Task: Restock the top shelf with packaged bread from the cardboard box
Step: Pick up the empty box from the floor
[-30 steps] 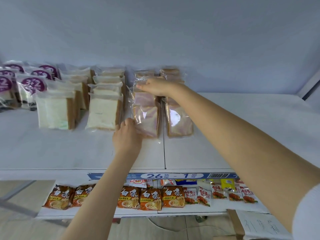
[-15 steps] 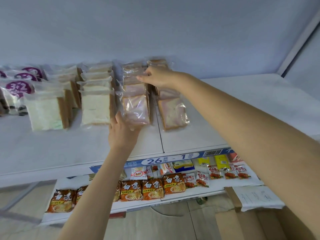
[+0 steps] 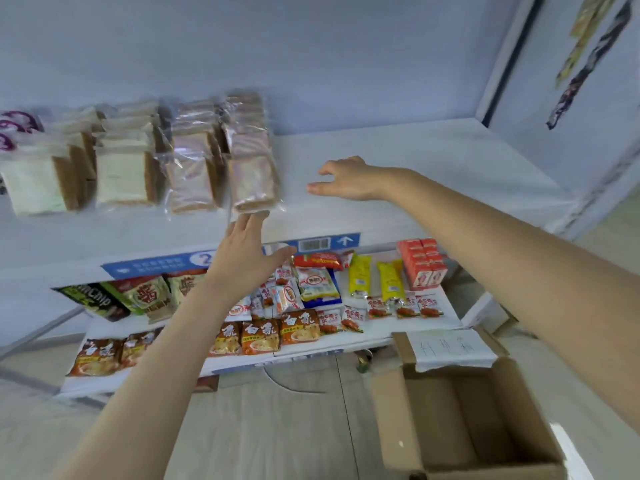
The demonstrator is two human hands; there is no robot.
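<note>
Packaged bread (image 3: 252,174) stands in tidy rows on the top shelf (image 3: 415,161), faces forward for shoppers. Left hand (image 3: 249,247) and right hand (image 3: 346,180) hover apart, fingers loose, holding nothing. The open cardboard box (image 3: 460,410) sits on the floor, seemingly empty.

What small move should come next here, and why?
Probably lower the right hand to the cardboard box and look for another pack: it and the left hand hold nothing, and the shelf beside the bread is bare.

Glossy clear plastic bread packs (image 3: 254,171); matt, seemingly corrugated cardboard box (image 3: 464,420).
</note>
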